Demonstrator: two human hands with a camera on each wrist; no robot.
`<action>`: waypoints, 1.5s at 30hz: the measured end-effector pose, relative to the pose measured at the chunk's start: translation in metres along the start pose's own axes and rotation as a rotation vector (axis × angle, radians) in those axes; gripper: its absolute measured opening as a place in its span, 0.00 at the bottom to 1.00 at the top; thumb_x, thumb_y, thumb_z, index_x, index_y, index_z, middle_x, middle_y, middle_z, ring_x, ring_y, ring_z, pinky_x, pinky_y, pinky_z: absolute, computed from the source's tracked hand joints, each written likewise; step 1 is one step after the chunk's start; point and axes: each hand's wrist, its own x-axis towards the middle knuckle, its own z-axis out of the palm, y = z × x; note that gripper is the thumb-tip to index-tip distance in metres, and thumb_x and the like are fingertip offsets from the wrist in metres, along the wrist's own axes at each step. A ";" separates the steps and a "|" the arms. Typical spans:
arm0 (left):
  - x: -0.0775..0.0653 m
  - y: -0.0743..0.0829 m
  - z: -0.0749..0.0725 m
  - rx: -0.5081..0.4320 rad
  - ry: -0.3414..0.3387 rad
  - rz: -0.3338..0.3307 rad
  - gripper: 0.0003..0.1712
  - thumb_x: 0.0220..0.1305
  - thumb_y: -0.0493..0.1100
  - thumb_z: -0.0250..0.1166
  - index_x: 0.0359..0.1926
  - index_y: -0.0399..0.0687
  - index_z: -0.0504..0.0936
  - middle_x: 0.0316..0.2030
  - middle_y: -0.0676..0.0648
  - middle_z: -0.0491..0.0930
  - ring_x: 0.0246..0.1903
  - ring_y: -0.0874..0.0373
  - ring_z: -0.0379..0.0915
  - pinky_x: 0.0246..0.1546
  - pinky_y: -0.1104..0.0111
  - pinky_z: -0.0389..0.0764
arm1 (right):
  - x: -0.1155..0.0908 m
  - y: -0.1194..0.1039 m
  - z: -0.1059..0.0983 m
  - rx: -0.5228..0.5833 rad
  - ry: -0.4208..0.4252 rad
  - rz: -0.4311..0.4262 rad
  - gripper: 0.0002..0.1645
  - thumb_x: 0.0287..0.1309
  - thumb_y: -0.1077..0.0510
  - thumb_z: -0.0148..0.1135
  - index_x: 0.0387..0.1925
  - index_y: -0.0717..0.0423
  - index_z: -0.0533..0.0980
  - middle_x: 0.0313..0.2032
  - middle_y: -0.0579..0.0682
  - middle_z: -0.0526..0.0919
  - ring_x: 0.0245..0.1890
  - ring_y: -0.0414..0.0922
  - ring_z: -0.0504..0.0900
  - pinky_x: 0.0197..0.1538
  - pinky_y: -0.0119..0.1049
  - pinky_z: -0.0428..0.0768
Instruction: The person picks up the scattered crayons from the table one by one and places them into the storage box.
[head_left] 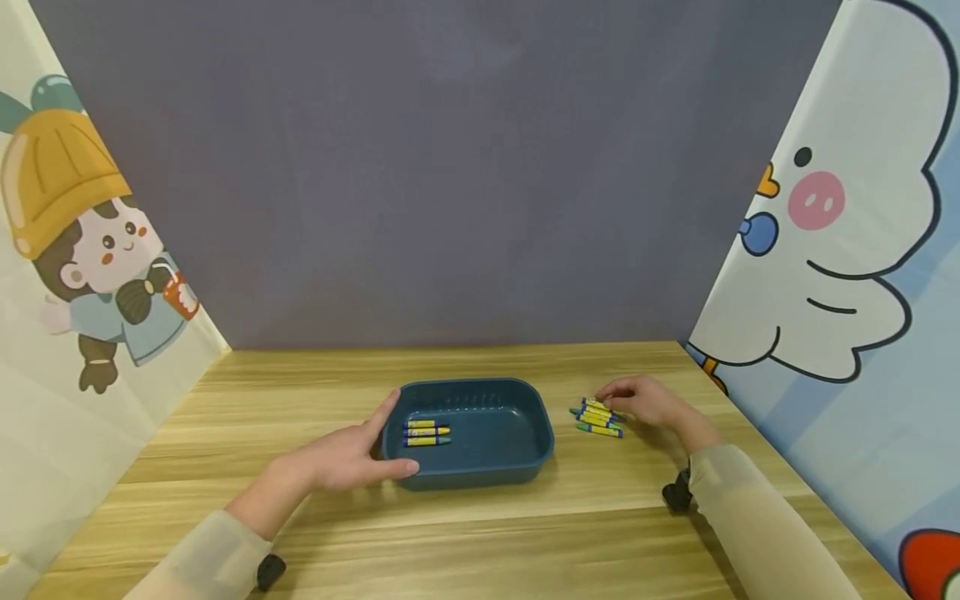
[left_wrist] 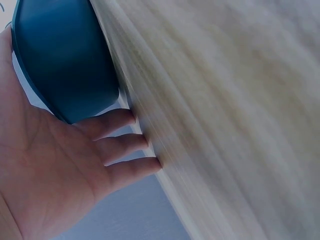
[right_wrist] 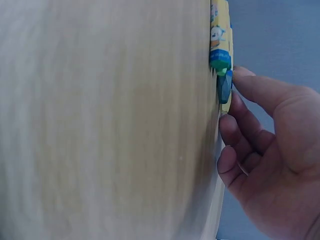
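Note:
A dark teal rectangular tray (head_left: 480, 479) holds three yellow-wrapped crayons (head_left: 426, 432) lying side by side at its left end. My left hand (head_left: 348, 454) rests against the tray's left end, thumb and fingers spread, fairly straight. In the left wrist view, three fingertips reach down to the tabletop beside the tray (left_wrist: 65, 60). Right of the tray lies a loose group of several crayons (head_left: 599, 431), also in yellow wrappers. At its far edge my right hand (head_left: 648, 402) pinches a crayon with curled fingers. The right wrist view shows thumb and fingers around the crayon ends (right_wrist: 225, 87).
The wood-grain table (head_left: 480, 542) ends at a grey backdrop (head_left: 450, 183). Printed cartoon panels flank it, a helmeted figure (head_left: 97, 225) on the left and a white character (head_left: 862, 208) on the right. Bare tabletop lies between the tray and the loose crayons.

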 end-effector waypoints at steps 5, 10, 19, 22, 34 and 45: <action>0.000 -0.001 0.001 0.000 0.005 0.000 0.73 0.68 0.79 0.66 0.91 0.59 0.28 0.72 0.31 0.78 0.64 0.46 0.81 0.67 0.44 0.78 | -0.001 0.002 -0.001 0.022 0.005 0.005 0.15 0.79 0.53 0.65 0.58 0.53 0.88 0.57 0.56 0.91 0.60 0.60 0.86 0.65 0.62 0.81; -0.001 -0.001 0.001 -0.001 0.005 0.003 0.73 0.68 0.79 0.66 0.90 0.60 0.27 0.73 0.29 0.75 0.66 0.43 0.80 0.68 0.42 0.77 | -0.003 0.002 -0.001 0.025 0.006 0.004 0.15 0.78 0.55 0.67 0.58 0.54 0.89 0.57 0.58 0.91 0.60 0.61 0.86 0.64 0.62 0.82; 0.000 -0.001 0.002 0.004 0.010 0.007 0.73 0.68 0.80 0.66 0.90 0.61 0.27 0.73 0.30 0.76 0.66 0.43 0.80 0.68 0.43 0.77 | -0.005 0.000 -0.003 -0.009 0.029 0.038 0.17 0.78 0.52 0.66 0.60 0.52 0.89 0.54 0.55 0.91 0.53 0.52 0.87 0.56 0.54 0.84; 0.000 -0.001 0.002 0.003 0.011 0.011 0.73 0.68 0.79 0.66 0.90 0.61 0.27 0.72 0.30 0.77 0.66 0.44 0.81 0.68 0.43 0.77 | -0.004 -0.004 -0.005 0.002 0.044 0.040 0.19 0.80 0.49 0.65 0.64 0.49 0.87 0.56 0.55 0.89 0.53 0.50 0.85 0.55 0.52 0.83; -0.001 0.000 0.001 0.002 0.019 0.011 0.73 0.68 0.78 0.67 0.91 0.59 0.29 0.69 0.33 0.81 0.61 0.49 0.82 0.65 0.45 0.79 | 0.003 -0.073 -0.003 0.039 0.095 -0.126 0.18 0.80 0.49 0.65 0.62 0.49 0.88 0.49 0.50 0.89 0.42 0.45 0.80 0.42 0.42 0.78; 0.000 0.000 0.000 0.002 0.016 0.013 0.73 0.68 0.78 0.67 0.91 0.59 0.28 0.69 0.32 0.80 0.59 0.49 0.83 0.64 0.45 0.79 | 0.009 -0.138 0.029 0.115 0.073 -0.244 0.13 0.77 0.52 0.69 0.57 0.45 0.91 0.44 0.46 0.87 0.39 0.44 0.79 0.39 0.37 0.79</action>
